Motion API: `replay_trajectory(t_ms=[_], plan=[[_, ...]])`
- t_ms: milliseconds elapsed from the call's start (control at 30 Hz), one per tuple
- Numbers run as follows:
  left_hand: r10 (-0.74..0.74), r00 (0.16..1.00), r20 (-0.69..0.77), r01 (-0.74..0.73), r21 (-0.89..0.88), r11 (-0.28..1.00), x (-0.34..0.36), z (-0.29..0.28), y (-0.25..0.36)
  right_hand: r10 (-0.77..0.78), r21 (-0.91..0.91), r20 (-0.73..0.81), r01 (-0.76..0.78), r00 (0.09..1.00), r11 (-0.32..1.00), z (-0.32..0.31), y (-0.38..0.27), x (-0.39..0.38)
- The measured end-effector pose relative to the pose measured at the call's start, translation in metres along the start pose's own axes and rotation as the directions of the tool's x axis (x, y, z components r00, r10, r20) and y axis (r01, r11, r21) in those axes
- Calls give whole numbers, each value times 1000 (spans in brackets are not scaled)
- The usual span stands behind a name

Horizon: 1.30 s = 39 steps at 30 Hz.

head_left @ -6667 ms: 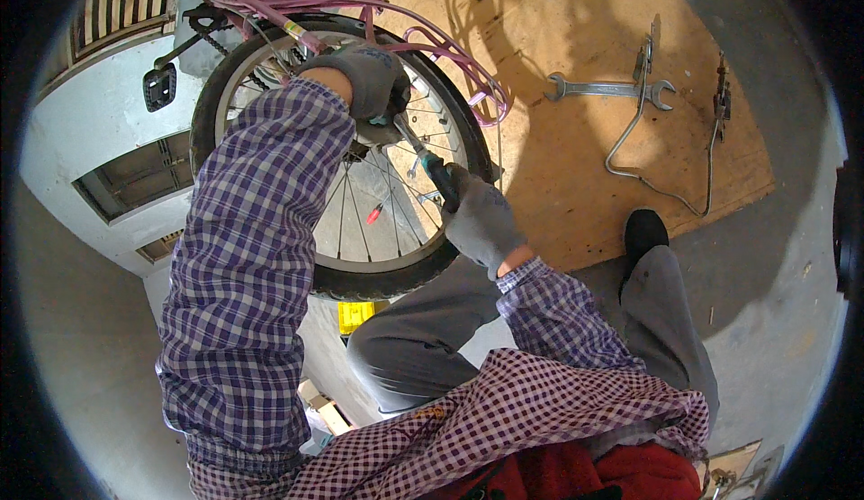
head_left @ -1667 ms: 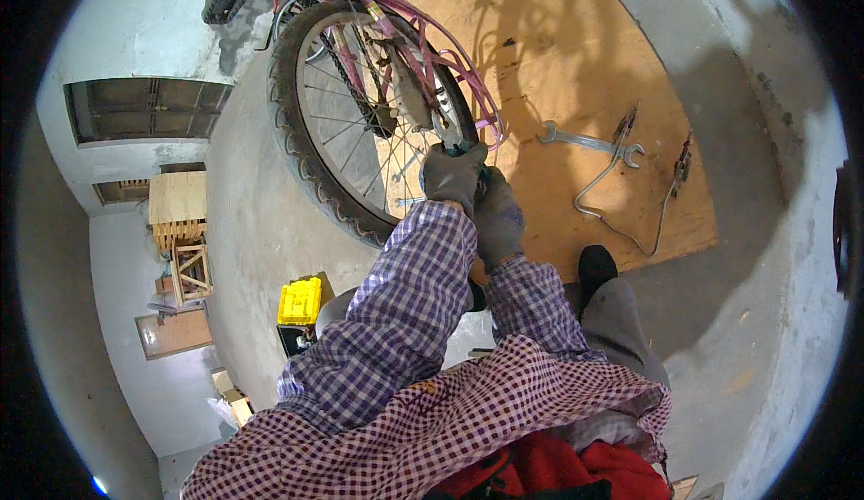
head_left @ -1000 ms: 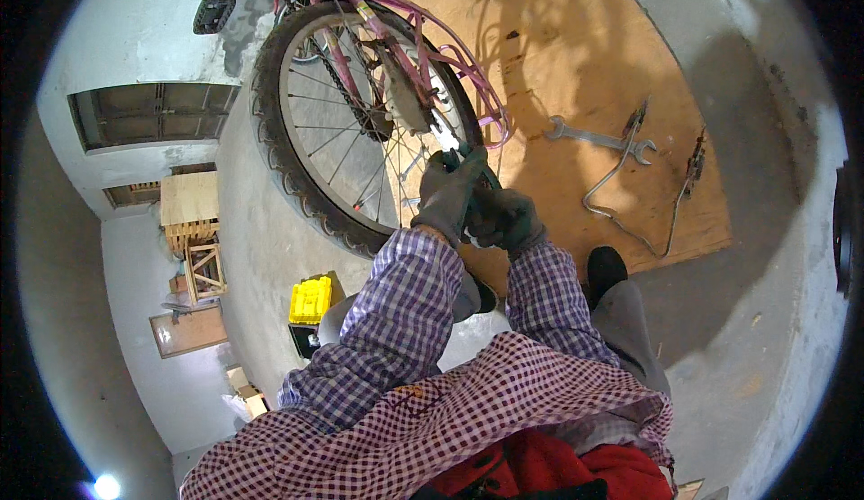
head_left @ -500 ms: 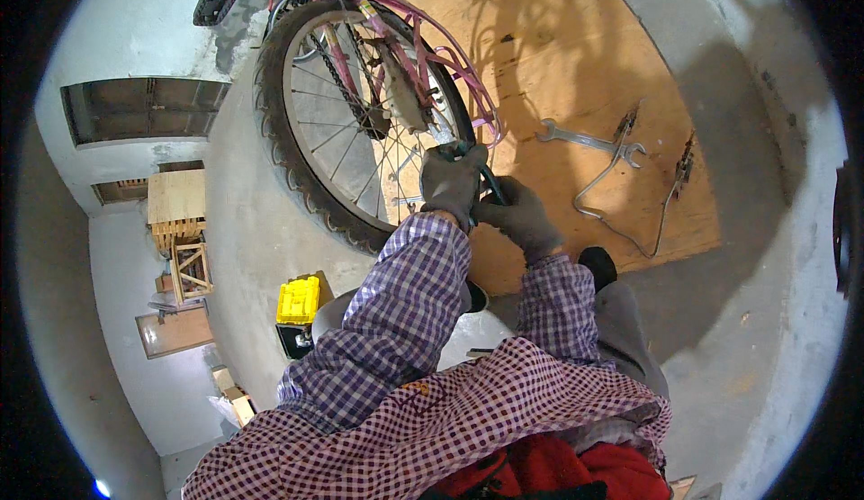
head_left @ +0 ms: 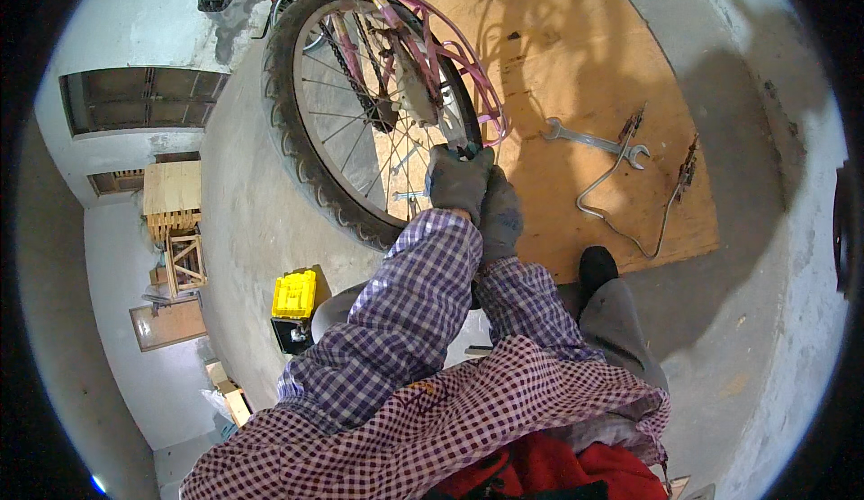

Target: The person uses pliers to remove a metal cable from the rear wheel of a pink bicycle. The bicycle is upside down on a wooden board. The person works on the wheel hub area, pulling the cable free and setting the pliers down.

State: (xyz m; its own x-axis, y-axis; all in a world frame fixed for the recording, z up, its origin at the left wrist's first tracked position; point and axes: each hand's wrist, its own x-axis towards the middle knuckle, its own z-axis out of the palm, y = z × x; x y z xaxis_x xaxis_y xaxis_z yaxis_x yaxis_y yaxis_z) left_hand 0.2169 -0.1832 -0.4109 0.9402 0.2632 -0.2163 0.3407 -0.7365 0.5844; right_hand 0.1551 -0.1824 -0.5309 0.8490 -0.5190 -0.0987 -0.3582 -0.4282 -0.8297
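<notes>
A pink bicycle is at the upper middle, its spoked wheel nearest me, with a knobby black tyre. At the tyre's lower right edge my gloved left hand is closed, its fingers curled by the rim. My gloved right hand is pressed against it on the right, also closed. A small dark piece shows at the left hand's fingertips; what both hands grip is mostly hidden. Beyond them an open-ended wrench lies on the plywood board, with a bent metal rod partly over it.
The plywood board lies under the bicycle and tools. A yellow-lidded black case sits on the floor at left. My dark shoe is at the board's near edge. Wooden furniture stands far left; a wall runs along the right.
My right hand has moved up and left against the left hand. The dark curved piece that showed between them is now covered. The view has shifted slightly.
</notes>
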Motion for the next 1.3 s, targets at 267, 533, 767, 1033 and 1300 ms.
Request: replay_trajectory(t_ms=[267, 533, 767, 1033, 1300], plan=[[3, 999, 51, 1, -88, 996, -2, 3, 0, 70, -89, 33, -67, 997, 994, -10, 0, 5], [-57, 998, 21, 60, -311, 949, 7, 3, -7, -126, 12, -185, 131, 975, 991, -21, -6, 4], [-71, 997, -19, 61, -319, 946, 18, 8, -20, -129, -75, -208, 116, 970, 990, -11, -8, 4], [-117, 992, 38, 123, -272, 954, 16, -1, -8, -81, 4, -149, 83, 985, 997, -17, -16, 3], [-38, 999, 19, 42, -241, 970, 8, 1, -24, 42, 52, 2, -42, 999, 998, -25, -17, -10]])
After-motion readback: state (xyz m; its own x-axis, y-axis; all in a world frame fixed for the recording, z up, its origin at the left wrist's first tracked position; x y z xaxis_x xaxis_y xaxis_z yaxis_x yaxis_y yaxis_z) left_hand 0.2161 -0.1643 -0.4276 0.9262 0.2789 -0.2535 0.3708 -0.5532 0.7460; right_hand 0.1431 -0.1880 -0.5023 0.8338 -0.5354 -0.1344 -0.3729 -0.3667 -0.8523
